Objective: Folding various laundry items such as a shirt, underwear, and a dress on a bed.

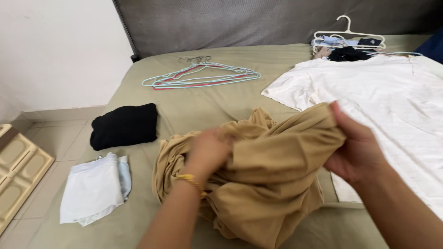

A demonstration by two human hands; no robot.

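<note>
One tan garment (272,175), one white shirt (392,101), one black folded garment (123,125), one pale folded garment (94,189), one white hanger (349,36).

Both forearms bare, no sleeves in view. Left hand (208,150): thin yellow band (190,180) on wrist. Right hand (357,150): no rings, wrist bare.

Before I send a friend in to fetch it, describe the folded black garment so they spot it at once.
Start at the olive-green bed and go to its left edge, near the tiled floor. The folded black garment lies there, below the bundle of thin wire hangers and above the folded white cloth. It is the only dark, compact bundle on that side.
</note>
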